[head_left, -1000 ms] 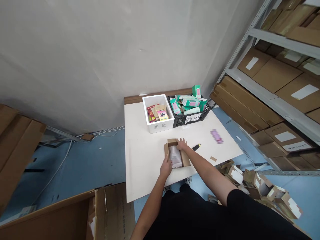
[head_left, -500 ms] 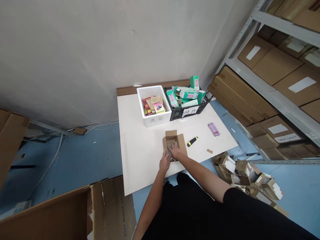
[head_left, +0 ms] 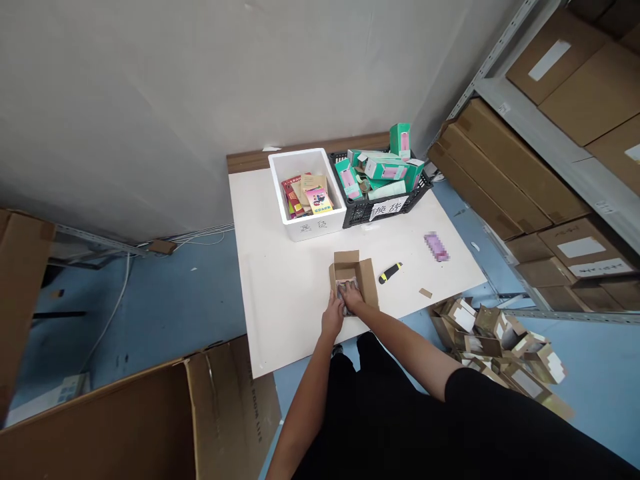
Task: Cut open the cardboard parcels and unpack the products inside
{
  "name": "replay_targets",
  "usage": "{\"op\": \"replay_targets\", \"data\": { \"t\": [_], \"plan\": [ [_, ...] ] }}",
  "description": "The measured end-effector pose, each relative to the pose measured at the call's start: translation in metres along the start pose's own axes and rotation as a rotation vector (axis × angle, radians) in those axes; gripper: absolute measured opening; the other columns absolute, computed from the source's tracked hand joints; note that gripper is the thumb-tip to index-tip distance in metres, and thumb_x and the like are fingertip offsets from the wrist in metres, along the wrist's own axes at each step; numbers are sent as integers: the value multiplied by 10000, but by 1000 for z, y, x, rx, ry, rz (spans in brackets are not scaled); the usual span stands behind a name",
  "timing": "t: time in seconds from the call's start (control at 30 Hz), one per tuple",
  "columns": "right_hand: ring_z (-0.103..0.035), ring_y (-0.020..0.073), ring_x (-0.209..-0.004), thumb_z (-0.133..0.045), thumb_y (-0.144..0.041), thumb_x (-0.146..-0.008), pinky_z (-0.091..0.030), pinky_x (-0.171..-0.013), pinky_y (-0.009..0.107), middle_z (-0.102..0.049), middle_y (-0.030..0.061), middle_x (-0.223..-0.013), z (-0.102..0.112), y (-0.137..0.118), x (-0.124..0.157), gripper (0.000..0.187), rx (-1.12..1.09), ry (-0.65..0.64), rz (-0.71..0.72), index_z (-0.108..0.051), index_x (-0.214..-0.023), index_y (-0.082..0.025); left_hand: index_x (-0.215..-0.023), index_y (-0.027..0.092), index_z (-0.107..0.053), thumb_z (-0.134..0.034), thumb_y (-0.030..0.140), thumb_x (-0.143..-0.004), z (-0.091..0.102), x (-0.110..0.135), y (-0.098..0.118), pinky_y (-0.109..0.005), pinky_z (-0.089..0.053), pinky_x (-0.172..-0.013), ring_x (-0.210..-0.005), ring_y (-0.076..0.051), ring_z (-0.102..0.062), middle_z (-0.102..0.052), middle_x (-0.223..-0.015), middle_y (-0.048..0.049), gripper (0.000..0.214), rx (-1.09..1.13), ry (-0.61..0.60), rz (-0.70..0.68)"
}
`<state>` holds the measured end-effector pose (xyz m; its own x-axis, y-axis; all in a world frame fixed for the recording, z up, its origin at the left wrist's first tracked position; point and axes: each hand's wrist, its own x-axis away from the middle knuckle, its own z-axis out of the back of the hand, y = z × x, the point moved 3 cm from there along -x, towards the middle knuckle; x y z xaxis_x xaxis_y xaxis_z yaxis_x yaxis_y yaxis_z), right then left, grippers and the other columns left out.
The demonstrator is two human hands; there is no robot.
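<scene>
A small open cardboard box [head_left: 369, 283] stands near the table's front edge with its flaps folded out. My left hand [head_left: 333, 317] is closed on the box's near left wall. Inside the box, my right hand [head_left: 351, 295] has its fingers bent around a package in clear plastic [head_left: 341, 285]; what the plastic contains is hidden. Just right of the box lies a black and yellow utility knife [head_left: 390, 273], touched by neither hand.
Behind the box stand a white foam bin [head_left: 315, 230] holding booklets and a black crate [head_left: 357, 215] of green boxes. A blurred purple item [head_left: 437, 247] and a cardboard scrap [head_left: 425, 293] lie at right. Empty cartons [head_left: 500, 347] are heaped on the floor beside loaded shelves [head_left: 530, 107].
My right hand has shifted within the box, its fingers now more bent, and more of the clear plastic shows. My left hand stays at the box wall. The camera view has shifted.
</scene>
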<state>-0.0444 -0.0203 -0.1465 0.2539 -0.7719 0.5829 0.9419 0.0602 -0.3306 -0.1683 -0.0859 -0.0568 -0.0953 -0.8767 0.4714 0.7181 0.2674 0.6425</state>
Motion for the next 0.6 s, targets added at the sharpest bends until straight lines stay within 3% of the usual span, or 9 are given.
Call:
{"op": "replay_targets", "data": {
  "t": [0.17,0.23,0.37,0.47,0.6],
  "plan": [
    [-40,489,-1623,-775,-178,-702,-102,-1276,689,-134,231,-1769,-5,-2,1,1080,-46,-32,62,-317,-1679,-128,-1126,294,-673,-388,355,-1106,-1,-1,4,-365,-543,-922,-1166,-217,-702,-197,-1790,24,292,-41,-25,4],
    [-39,483,-1625,-766,-181,-705,-80,-1285,674,-103,230,-1771,-5,-5,0,1102,-15,-39,74,-280,-1690,-107,-1124,290,-678,-388,356,-1102,1,-2,4,-378,-541,-938,-1159,-224,-702,-198,-1790,21,297,-46,-32,2],
    [-79,446,-1634,-699,-202,-787,-166,-1296,623,-79,232,-1769,1,-12,4,1052,44,-2,59,-203,-1708,-84,-1101,277,-692,-418,329,-1087,1,-4,1,-385,-539,-978,-1220,-238,-679,-222,-1785,9,279,-29,-22,-7],
    [-148,427,-1630,-632,-170,-845,-235,-1284,615,-154,260,-1750,16,-15,12,970,96,31,53,-196,-1705,-59,-1113,228,-701,-427,292,-1073,-3,-5,-2,-406,-533,-1031,-1364,-272,-604,-241,-1779,-72,284,14,33,-82],
    [-247,393,-1614,-556,-111,-893,-276,-1281,577,-274,275,-1714,47,-20,27,863,138,125,78,-239,-1692,-42,-1323,203,-660,-432,228,-1035,-13,-3,-7,-460,-481,-1151,-1505,-285,-476,-304,-1745,-139,368,95,181,-184]
  ]
}}
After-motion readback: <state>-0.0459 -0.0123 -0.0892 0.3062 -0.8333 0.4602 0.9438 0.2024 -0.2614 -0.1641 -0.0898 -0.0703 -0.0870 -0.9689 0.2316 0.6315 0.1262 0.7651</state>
